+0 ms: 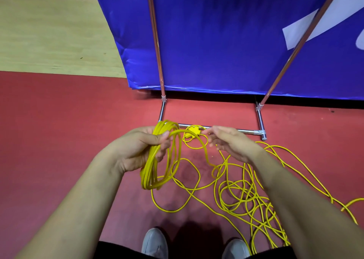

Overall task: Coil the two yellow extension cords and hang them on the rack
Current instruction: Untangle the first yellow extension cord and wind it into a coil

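Left hand [137, 148] grips the coil [159, 158] to keep loops stacked; right hand [229, 142] open, empty, positioned for slack cord [236, 189].

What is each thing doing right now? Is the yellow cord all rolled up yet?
left hand: fingers curled round the coil.
right hand: open, holding nothing.
coil: several loops, hanging clear of the floor.
loose cord: tangled on the floor, not coiled yet.
rack: standing, nothing hung on the part in view.
plug block: lying by the rack's base.
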